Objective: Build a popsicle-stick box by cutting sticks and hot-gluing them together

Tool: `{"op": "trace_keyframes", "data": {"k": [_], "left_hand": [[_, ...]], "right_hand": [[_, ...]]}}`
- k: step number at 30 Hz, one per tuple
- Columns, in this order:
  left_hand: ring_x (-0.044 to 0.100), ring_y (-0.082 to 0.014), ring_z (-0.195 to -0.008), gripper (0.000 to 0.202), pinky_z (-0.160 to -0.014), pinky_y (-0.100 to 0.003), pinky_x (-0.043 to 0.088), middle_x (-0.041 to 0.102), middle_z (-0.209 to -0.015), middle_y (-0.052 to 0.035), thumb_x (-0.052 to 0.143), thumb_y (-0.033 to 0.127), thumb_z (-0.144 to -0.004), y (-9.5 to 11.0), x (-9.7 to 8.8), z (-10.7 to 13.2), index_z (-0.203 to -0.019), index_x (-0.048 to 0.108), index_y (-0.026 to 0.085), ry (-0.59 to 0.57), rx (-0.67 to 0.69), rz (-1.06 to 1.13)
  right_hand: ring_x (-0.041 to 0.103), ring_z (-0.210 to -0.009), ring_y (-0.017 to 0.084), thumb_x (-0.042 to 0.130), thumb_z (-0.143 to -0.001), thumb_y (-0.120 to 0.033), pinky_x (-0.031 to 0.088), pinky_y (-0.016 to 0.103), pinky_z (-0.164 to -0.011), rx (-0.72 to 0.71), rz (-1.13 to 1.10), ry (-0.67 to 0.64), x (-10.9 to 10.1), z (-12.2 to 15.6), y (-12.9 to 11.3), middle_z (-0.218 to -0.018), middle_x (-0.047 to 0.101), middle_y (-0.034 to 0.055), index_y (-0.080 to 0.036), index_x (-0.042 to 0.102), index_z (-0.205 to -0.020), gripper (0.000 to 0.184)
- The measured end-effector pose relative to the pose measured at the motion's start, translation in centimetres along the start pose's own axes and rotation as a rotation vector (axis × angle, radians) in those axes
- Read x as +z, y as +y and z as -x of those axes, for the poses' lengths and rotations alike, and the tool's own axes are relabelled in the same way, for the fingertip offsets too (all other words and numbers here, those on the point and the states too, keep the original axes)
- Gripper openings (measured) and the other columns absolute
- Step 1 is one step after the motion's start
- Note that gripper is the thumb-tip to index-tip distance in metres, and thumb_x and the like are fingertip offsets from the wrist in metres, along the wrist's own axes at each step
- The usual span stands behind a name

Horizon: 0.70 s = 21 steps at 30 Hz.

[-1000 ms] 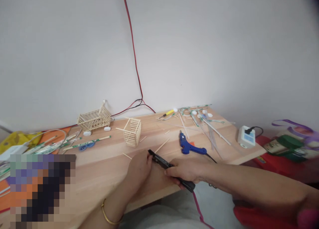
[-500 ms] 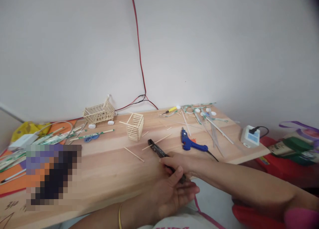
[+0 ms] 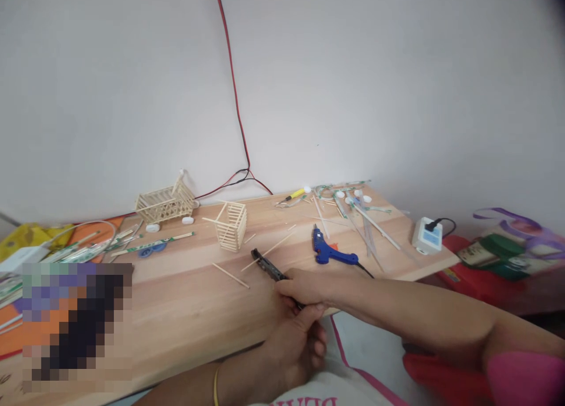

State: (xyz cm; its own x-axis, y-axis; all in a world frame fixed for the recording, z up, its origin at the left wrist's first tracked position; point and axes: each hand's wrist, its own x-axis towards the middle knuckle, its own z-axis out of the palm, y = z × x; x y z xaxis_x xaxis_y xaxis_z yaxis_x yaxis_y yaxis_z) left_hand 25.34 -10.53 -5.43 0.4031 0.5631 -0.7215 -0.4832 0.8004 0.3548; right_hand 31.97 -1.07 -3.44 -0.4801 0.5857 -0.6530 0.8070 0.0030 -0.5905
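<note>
My right hand (image 3: 302,288) is closed around the handle of a black cutter tool (image 3: 265,266) whose tip points left over the wooden board (image 3: 185,300). Just below it, at the board's near edge, my left hand (image 3: 295,350) is curled with its thumb against the tool's handle end. A long thin wooden stick (image 3: 267,252) lies by the tool's tip. A small open box of sticks (image 3: 232,226) stands behind it.
A stick cart with white wheels (image 3: 164,205) stands near the wall. A blue glue gun (image 3: 329,252) lies right of the tool. Straws and white caps (image 3: 353,209) clutter the far right. A white power adapter (image 3: 425,235) sits at the right edge. Red wire (image 3: 233,100) runs down the wall.
My left hand left the tool's tip, dropped below the board's edge, opened palm up, and has now curled under the handle. My right hand kept holding the tool.
</note>
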Motion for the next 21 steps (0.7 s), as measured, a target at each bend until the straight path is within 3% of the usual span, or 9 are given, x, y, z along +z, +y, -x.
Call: {"op": "trace_keyframes", "data": {"k": [5, 14, 21], "left_hand": [[0.031, -0.0042, -0.03, 0.027, -0.033, -0.016, 0.016, 0.045, -0.041, 0.0045, 0.054, 0.034, -0.08, 0.3, 0.3, 0.3, -0.061, 0.046, 0.016, 0.057, -0.049, 0.016], [0.028, -0.0034, -0.028, 0.026, -0.034, -0.016, 0.013, 0.044, -0.041, 0.0064, 0.055, 0.035, -0.079, 0.3, 0.1, -0.3, -0.062, 0.044, 0.017, 0.022, -0.067, -0.011], [0.029, -0.0043, -0.026, 0.03, -0.034, -0.017, 0.014, 0.044, -0.038, 0.0048, 0.046, 0.034, -0.085, 0.3, 0.4, 0.0, -0.06, 0.044, 0.017, -0.008, -0.05, -0.025]], "right_hand": [[0.052, -0.046, 0.014, 0.043, -0.071, -0.03, 0.036, 0.023, -0.04, 0.023, 0.047, 0.008, -0.1, 0.5, -0.6, -0.059, 0.059, 0.0026, -0.015, 0.058, -0.062, 0.023], [0.05, -0.045, 0.013, 0.043, -0.07, -0.03, 0.037, 0.024, -0.043, 0.049, 0.075, 0.015, -0.4, 1.2, -1.3, -0.057, 0.057, 0.001, -0.016, 0.056, -0.062, 0.021], [0.046, -0.043, 0.011, 0.045, -0.071, -0.032, 0.033, 0.023, -0.04, 0.037, 0.006, 0.025, -0.2, 1.1, -1.2, -0.054, 0.053, -0.0004, -0.016, 0.053, -0.06, 0.021]]}}
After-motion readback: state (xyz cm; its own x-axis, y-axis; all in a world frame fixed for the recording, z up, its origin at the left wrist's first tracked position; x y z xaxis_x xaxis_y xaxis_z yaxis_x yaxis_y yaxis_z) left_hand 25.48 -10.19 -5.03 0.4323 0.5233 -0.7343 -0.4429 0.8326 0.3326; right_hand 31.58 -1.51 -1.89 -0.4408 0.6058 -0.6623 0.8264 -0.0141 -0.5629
